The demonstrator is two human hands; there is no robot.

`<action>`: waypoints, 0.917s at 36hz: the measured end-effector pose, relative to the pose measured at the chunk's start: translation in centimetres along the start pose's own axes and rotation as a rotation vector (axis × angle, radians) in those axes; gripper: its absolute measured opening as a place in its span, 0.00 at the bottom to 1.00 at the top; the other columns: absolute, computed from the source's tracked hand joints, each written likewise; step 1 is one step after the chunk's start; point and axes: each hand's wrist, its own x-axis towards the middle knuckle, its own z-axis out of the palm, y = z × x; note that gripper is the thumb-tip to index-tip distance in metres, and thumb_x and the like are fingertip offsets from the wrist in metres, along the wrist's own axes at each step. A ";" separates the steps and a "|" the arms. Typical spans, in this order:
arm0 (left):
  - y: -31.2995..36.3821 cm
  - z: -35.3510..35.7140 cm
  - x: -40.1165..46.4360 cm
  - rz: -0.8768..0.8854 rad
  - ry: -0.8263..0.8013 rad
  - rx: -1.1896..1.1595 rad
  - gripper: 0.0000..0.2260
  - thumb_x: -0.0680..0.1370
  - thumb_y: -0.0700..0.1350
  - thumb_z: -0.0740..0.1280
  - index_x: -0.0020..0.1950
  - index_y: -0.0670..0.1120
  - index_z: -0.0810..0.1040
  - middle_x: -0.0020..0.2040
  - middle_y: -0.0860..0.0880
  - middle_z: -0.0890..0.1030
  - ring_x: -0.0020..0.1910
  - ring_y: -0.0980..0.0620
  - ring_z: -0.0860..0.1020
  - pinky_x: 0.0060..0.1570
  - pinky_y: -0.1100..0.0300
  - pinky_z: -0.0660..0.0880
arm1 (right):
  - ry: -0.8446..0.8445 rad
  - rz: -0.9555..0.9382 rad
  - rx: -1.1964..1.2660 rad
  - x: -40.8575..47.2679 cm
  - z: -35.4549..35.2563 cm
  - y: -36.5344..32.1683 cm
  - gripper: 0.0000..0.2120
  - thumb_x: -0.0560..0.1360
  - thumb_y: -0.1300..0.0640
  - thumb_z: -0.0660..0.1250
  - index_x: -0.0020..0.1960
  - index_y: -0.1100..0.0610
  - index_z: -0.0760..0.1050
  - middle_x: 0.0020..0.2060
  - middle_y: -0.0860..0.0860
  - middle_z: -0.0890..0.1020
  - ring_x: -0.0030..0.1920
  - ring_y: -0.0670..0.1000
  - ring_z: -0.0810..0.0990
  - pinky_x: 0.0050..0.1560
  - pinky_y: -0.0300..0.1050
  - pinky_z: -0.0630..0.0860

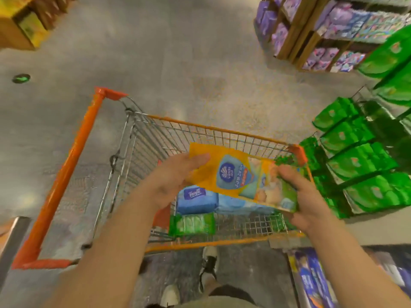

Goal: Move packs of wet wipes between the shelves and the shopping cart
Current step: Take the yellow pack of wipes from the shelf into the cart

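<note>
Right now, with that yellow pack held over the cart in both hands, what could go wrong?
1. The yellow pack is held only at its ends by the left hand and right hand; letting go on one side could tip it.
2. Dropped here, it would likely land on the blue pack or green pack in the cart, not flat.
3. The stacked green packs on the shelf sit close beside the right hand and could get knocked.

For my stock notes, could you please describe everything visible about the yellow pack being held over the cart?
The yellow pack is a flat, glossy soft-plastic wipes pack with a blue shield-shaped label and pastel artwork. It sits tilted above the cart's basket, left hand holding one end, right hand the other.
</note>
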 end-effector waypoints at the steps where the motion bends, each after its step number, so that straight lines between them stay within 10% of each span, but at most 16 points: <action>1: -0.8 0.5 0.9 -0.027 0.006 0.043 0.21 0.68 0.57 0.78 0.56 0.48 0.84 0.52 0.50 0.88 0.51 0.51 0.86 0.59 0.49 0.78 | 0.035 0.026 -0.047 1.3 -1.3 0.3 0.31 0.43 0.45 0.88 0.42 0.57 0.86 0.45 0.58 0.87 0.42 0.56 0.87 0.38 0.51 0.84; 8: -8.0 2.6 7.5 -0.199 0.149 0.315 0.18 0.69 0.58 0.80 0.52 0.50 0.84 0.47 0.54 0.88 0.49 0.49 0.86 0.52 0.51 0.84 | 0.091 0.204 -0.233 8.2 -7.4 3.0 0.25 0.63 0.53 0.76 0.57 0.62 0.80 0.49 0.61 0.86 0.43 0.56 0.87 0.44 0.54 0.85; 13: -14.0 3.0 11.9 -0.323 0.104 0.412 0.41 0.61 0.73 0.74 0.59 0.42 0.82 0.50 0.46 0.83 0.53 0.42 0.84 0.60 0.37 0.77 | 0.064 0.324 -0.354 12.0 -12.3 5.3 0.32 0.64 0.50 0.77 0.65 0.60 0.76 0.53 0.59 0.86 0.48 0.57 0.87 0.50 0.54 0.83; 23: -22.2 6.8 17.9 -0.518 0.113 0.393 0.05 0.81 0.44 0.71 0.57 0.49 0.82 0.57 0.48 0.85 0.57 0.47 0.82 0.62 0.50 0.78 | 0.052 0.587 -0.359 17.1 -20.2 13.0 0.23 0.65 0.51 0.80 0.59 0.55 0.82 0.57 0.59 0.85 0.54 0.58 0.85 0.63 0.64 0.77; 33: -29.3 7.1 20.3 -0.734 0.085 0.396 0.04 0.80 0.42 0.72 0.53 0.48 0.81 0.58 0.44 0.85 0.57 0.45 0.82 0.63 0.49 0.78 | 0.057 0.789 -0.370 19.9 -23.4 19.6 0.14 0.73 0.58 0.75 0.58 0.57 0.82 0.55 0.58 0.86 0.50 0.55 0.86 0.54 0.54 0.83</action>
